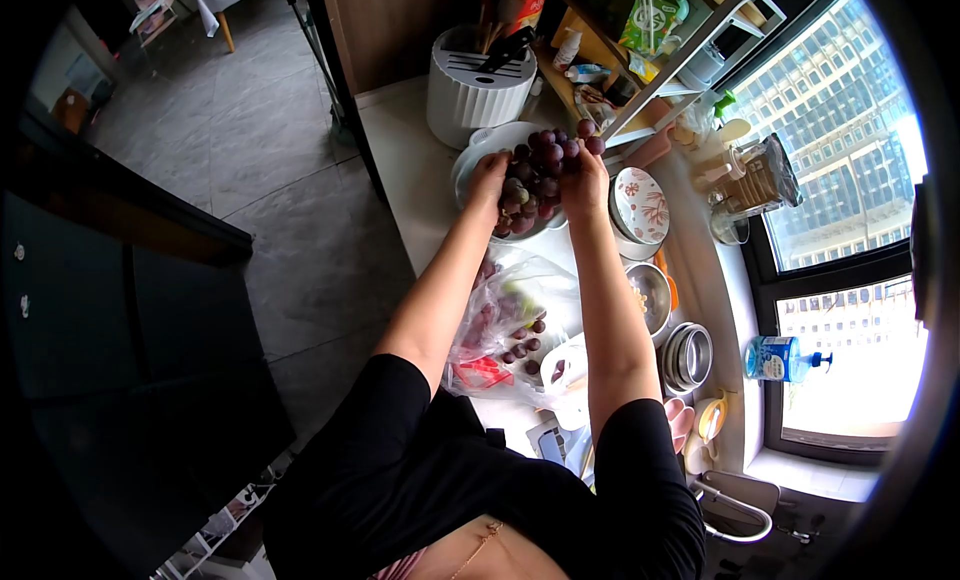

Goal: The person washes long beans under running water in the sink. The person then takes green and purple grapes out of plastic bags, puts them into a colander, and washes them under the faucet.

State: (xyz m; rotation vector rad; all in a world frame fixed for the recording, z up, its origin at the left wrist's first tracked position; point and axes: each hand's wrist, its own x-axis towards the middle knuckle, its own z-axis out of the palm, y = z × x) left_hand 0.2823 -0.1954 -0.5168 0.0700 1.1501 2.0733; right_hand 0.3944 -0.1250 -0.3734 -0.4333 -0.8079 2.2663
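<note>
A bunch of dark red grapes (pixel 540 175) hangs between my two hands above a white bowl (pixel 468 170) on the counter. My left hand (pixel 488 183) grips the bunch at its left side. On the right side, my right hand (pixel 586 185) has its fingers closed around the upper part of the bunch. Nearer to me lies a clear plastic bag (pixel 510 290) with more loose grapes (pixel 522 345) in and around it. The bowl's middle is hidden behind the grapes.
A white ribbed knife holder (pixel 470 95) stands behind the bowl. Right of my right arm are patterned plates (pixel 640 205), a metal bowl (pixel 652 298) and stacked metal bowls (pixel 690 355). A blue pump bottle (pixel 778 359) is by the window. The sink faucet (pixel 745 515) sits at lower right.
</note>
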